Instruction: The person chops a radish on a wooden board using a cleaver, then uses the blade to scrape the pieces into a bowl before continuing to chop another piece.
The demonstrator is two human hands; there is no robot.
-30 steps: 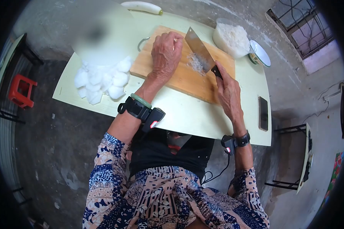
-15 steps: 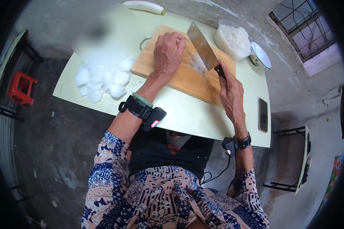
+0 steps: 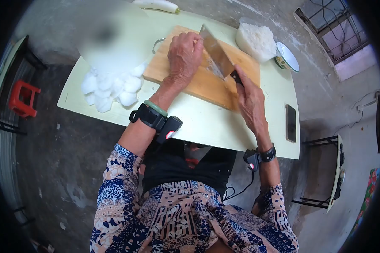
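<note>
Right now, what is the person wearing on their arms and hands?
Bare hands. Behind the left hand: a green bangle and a black strapped box with a red mark. Behind the right hand: a black band, cable dangling. Sleeves: blue-and-beige patterned.

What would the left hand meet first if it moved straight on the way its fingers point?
Probably the cleaver, whose blade stands right beside the left hand; whether they touch is unclear.

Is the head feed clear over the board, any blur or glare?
Head view: heavy fisheye bend, black corners; a blurred patch hides the table above the white chunks; cutting board, cleaver, left hand and right hand are sharp, evenly lit, no glare.
</note>
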